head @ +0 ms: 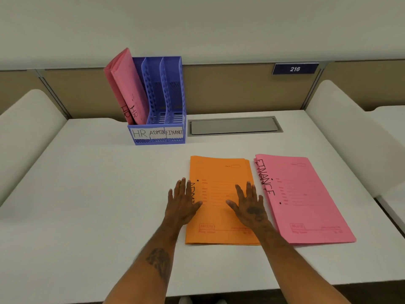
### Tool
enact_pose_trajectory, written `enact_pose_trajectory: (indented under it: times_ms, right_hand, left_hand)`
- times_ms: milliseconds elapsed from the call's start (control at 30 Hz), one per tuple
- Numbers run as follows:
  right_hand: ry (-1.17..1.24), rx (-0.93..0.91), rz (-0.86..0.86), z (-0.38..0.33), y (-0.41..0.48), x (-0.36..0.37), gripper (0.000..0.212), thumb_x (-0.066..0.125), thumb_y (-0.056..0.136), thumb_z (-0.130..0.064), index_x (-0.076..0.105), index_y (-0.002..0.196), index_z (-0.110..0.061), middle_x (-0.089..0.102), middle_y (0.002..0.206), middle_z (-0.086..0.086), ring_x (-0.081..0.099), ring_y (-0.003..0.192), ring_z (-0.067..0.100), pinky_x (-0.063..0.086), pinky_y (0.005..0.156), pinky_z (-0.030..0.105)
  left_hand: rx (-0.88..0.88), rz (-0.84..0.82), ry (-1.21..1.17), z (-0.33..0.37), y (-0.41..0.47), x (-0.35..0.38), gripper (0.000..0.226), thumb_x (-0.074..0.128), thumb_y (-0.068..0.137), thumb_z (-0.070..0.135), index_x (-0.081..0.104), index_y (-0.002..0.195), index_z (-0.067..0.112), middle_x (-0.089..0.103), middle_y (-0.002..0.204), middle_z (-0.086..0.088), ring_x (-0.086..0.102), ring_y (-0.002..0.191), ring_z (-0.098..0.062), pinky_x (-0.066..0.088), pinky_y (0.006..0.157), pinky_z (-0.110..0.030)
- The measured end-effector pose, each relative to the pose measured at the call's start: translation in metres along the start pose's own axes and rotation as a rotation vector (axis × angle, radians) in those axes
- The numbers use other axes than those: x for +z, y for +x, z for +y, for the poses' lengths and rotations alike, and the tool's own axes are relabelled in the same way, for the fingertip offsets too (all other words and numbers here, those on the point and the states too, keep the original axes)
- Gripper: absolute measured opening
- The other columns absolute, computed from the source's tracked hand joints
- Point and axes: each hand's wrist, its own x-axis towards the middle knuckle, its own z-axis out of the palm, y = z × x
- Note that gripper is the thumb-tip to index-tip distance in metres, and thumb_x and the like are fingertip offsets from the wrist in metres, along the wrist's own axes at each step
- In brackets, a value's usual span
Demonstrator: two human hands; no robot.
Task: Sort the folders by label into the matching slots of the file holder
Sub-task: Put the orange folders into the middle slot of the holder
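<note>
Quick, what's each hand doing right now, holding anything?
Left hand: open, flat at the left edge of the orange folders, holding nothing.
Right hand: open, flat on the orange folders, holding nothing.

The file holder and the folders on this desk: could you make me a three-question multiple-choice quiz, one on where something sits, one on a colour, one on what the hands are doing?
1. Which slot of the file holder already has folders in it?
A. FINANCE
B. HR
C. ADMIN

2. What colour are the FINANCE folders lying on the desk?
A. Pink
B. Green
C. Orange

3. How do the left hand and right hand lie?
A. Both curled round a pen
B. Flat, fingers straight, at the orange folders
C. Clenched into fists in the air

Answers:
1 B: the HR folders stand in the leftmost slot, behind the HR label.
2 A: the stack with FINANCE written on it is pink.
3 B: the right hand lies open on the stack, and the left lies open at its left edge.
</note>
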Motion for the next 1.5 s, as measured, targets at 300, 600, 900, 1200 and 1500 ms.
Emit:
enact_pose_trajectory:
  times_ms: [300, 600, 900, 1200, 1500]
  right_hand:
    - [0.144, 0.152, -0.071, 0.001, 0.001, 0.019, 0.085, 0.021, 0.088, -0.075, 0.005, 0.154, -0.025, -0.009, 0.160, 0.020, 0.003, 0.148, 0.035, 0.021, 0.115, 0.050]
    - [0.325, 0.323, 0.007, -0.026, 0.008, 0.014, 0.085, 0.028, 0.087, -0.076, 0.021, 0.151, -0.020, 0.010, 0.159, 0.022, 0.007, 0.147, 0.037, 0.016, 0.118, 0.050]
    - [0.480, 0.406, 0.060, -0.028, 0.015, 0.003, 0.081, 0.035, 0.085, -0.075, 0.033, 0.145, -0.020, 0.032, 0.149, 0.018, 0.026, 0.137, 0.035, 0.035, 0.109, 0.051]
    - [0.686, 0.458, 0.080, -0.024, 0.014, -0.006, 0.074, 0.042, 0.087, -0.071, 0.041, 0.141, -0.019, 0.039, 0.144, 0.018, 0.031, 0.134, 0.036, 0.040, 0.103, 0.052]
    - [0.533, 0.284, 0.069, -0.047, 0.017, -0.048, 0.080, 0.039, 0.083, -0.078, 0.041, 0.141, -0.022, 0.036, 0.151, 0.010, 0.031, 0.138, 0.032, 0.041, 0.103, 0.051]
  left_hand:
    - [-0.283, -0.107, -0.347, 0.009, 0.014, 0.015, 0.098, 0.044, 0.091, 0.068, 0.004, 0.156, 0.007, -0.003, 0.165, -0.013, -0.005, 0.152, -0.030, 0.009, 0.121, -0.053]
    - [-0.246, -0.125, -0.395, 0.012, 0.020, 0.014, 0.092, 0.051, 0.088, 0.067, 0.016, 0.156, 0.017, -0.004, 0.165, -0.010, -0.008, 0.152, -0.029, 0.008, 0.120, -0.055]
    - [-0.174, 0.027, -0.520, 0.023, 0.002, 0.018, 0.082, 0.059, 0.085, 0.064, 0.025, 0.148, 0.022, 0.036, 0.145, -0.005, 0.032, 0.136, -0.028, 0.038, 0.106, -0.049]
    - [-0.075, 0.062, -0.895, 0.039, -0.015, 0.004, 0.076, 0.066, 0.092, 0.036, 0.021, 0.151, 0.025, 0.059, 0.136, -0.001, 0.065, 0.114, -0.024, 0.055, 0.094, -0.047]
    - [-0.052, 0.228, -0.900, 0.061, -0.012, -0.033, 0.071, 0.067, 0.092, 0.033, 0.030, 0.151, 0.023, 0.057, 0.135, 0.007, 0.062, 0.116, -0.018, 0.051, 0.095, -0.036]
